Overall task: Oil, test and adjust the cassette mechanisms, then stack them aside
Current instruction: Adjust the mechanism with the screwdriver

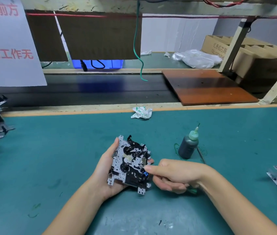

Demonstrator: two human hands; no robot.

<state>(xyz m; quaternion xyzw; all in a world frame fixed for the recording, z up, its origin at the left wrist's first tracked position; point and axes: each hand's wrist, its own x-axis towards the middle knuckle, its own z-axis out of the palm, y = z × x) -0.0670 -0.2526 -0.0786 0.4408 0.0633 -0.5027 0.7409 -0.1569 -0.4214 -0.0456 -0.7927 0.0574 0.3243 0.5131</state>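
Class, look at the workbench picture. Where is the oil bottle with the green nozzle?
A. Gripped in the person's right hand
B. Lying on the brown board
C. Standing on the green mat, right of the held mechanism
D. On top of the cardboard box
C: the oil bottle stands upright on the green mat, untouched, right of the cassette mechanism in the left hand.

You see a cassette mechanism (131,162) of matt stamped metal with black plastic parts, a scuffed matt green mat (66,150), a glossy wooden board (207,86) — and a dull, grimy plastic oil bottle (188,145).
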